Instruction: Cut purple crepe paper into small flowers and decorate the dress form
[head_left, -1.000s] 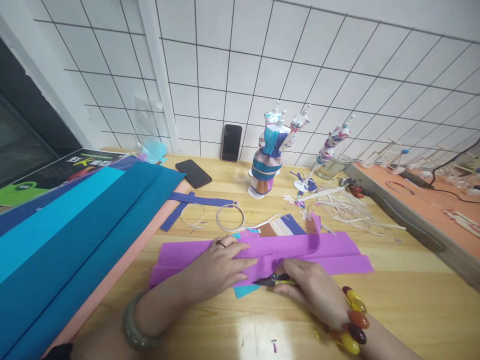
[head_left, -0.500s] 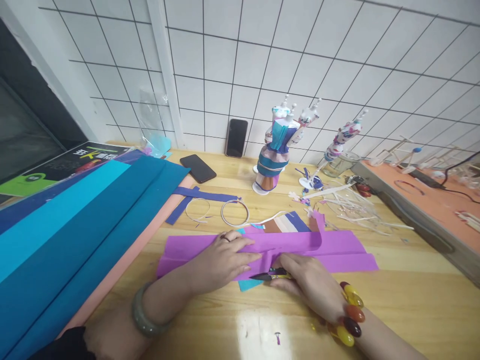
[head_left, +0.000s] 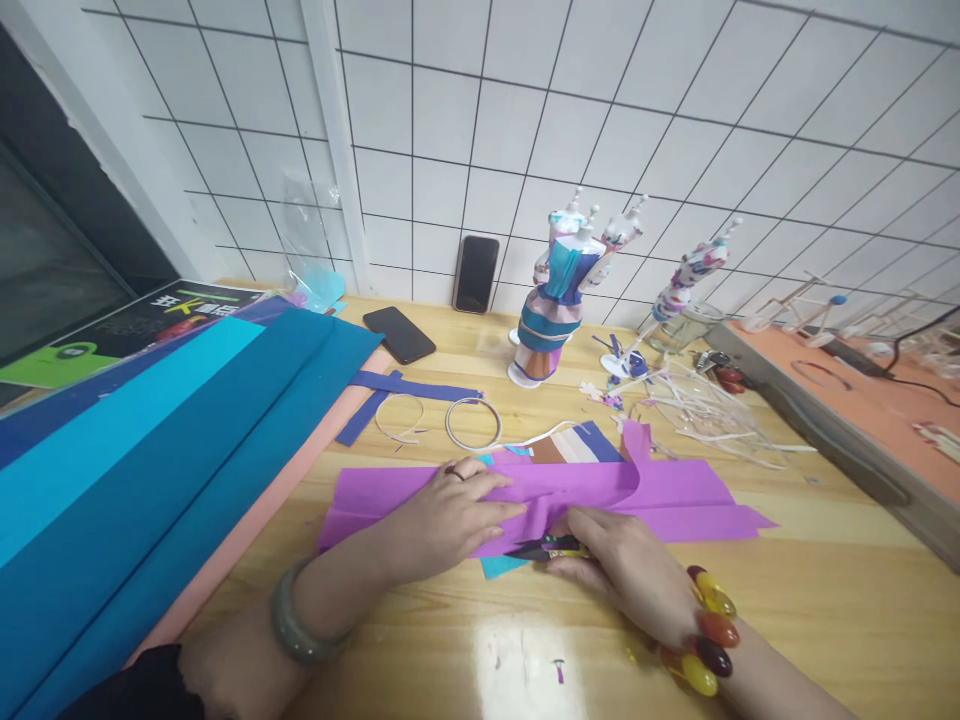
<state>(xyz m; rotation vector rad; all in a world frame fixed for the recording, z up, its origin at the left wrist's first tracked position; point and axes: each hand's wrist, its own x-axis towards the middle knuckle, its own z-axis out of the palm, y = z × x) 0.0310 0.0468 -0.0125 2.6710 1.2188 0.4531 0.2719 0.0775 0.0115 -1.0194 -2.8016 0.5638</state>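
A long folded sheet of purple crepe paper (head_left: 682, 490) lies across the table in front of me. My left hand (head_left: 457, 510) rests flat on its left half, fingers stretched out and pressing it down. At the paper's near edge, my right hand (head_left: 611, 560) grips a pair of scissors (head_left: 536, 550) with dark blades and a bit of yellow at the handle. The blades point left toward my left fingertips and meet the paper's lower edge. A purple strip (head_left: 637, 450) curls up beyond my right hand. Under the near edge a teal scrap (head_left: 502, 567) peeks out.
Crepe paper rolls (head_left: 187, 450) in blues and peach cover the left side. Small dress forms (head_left: 551, 310) stand at the back beside a leaning phone (head_left: 476, 273); another phone (head_left: 399, 335) lies flat. Wire hoops (head_left: 473, 423) and a pile of clear strips (head_left: 712, 410) lie beyond the purple paper.
The scissors and both hands stay in nearly the same place on the paper. A pointed corner now sticks out farther at the paper's right end. The whole view has shifted slightly.
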